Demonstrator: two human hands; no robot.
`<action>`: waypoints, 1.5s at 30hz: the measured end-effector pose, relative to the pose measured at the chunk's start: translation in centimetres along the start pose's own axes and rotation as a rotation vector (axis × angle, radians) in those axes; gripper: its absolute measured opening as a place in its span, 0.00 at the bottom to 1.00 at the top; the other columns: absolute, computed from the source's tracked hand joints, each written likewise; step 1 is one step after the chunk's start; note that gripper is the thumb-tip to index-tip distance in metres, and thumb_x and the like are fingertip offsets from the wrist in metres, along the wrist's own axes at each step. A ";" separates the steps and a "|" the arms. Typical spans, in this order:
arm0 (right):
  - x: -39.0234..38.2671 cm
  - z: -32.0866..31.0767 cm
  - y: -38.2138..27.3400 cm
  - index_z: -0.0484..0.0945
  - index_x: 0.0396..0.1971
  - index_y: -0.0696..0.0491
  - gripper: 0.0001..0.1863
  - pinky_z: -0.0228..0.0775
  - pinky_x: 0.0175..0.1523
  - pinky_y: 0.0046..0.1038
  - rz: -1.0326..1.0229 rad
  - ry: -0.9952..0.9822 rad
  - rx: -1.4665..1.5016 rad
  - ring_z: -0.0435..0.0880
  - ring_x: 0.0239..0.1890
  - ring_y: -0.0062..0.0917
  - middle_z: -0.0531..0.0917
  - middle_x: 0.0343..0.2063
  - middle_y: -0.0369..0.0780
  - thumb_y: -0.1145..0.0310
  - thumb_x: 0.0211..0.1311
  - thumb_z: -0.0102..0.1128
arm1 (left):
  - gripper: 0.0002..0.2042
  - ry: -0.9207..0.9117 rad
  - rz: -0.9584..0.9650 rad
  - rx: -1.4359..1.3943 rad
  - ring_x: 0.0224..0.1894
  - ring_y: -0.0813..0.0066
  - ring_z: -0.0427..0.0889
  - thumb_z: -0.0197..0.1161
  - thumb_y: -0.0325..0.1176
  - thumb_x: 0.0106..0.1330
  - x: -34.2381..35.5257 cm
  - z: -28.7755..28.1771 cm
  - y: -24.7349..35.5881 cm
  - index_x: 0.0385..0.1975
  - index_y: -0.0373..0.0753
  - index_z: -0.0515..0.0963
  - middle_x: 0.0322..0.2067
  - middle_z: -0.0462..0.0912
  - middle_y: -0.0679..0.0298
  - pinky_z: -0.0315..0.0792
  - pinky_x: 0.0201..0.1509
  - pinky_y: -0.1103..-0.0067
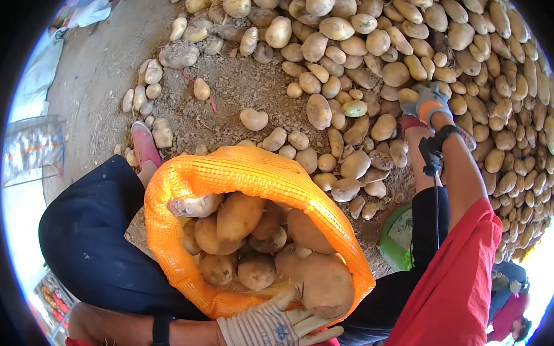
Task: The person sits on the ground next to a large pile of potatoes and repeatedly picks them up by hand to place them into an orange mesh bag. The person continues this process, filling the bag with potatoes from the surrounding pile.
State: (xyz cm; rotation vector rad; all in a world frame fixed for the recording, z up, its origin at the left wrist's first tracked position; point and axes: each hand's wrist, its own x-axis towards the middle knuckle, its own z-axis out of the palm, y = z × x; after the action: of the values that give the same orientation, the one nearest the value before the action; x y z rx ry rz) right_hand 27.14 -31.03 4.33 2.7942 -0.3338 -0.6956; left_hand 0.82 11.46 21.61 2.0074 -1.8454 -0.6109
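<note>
An orange mesh sack (pixel 253 163) stands between my legs with its mouth wide and several potatoes inside. My left hand (pixel 268 325), in a pale striped glove, lies along the near rim with its fingers spread. Its fingers touch the large brown potato (pixel 328 284) at the sack's near right side. Out to the far right, my right hand (pixel 431 104) reaches down to the potato heap in a grey and orange glove. Its fingers are closed around a small potato (pixel 407 95), partly covered by the glove.
A large heap of potatoes (pixel 505 108) spreads over the far and right side. Loose potatoes (pixel 253 119) lie on the dirt floor (pixel 103 87). A green and white container (pixel 396 241) stands right of the sack. Another person (pixel 509 303) is at the lower right.
</note>
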 end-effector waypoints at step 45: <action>-34.4 -21.4 -14.2 0.70 0.59 0.58 0.45 0.74 0.54 0.29 -0.572 -0.040 1.202 0.80 0.49 0.27 0.80 0.48 0.42 0.57 0.39 0.78 | 0.26 0.506 -0.222 0.162 0.61 0.59 0.77 0.52 0.31 0.67 1.6 2.6 3.2 0.68 0.49 0.66 0.68 0.66 0.55 0.72 0.58 0.51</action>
State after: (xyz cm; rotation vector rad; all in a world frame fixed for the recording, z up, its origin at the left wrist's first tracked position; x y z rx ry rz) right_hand 10.13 -4.32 33.38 4.1087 0.1405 -0.8434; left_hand -3.16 9.67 20.90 2.2274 -1.4186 0.0091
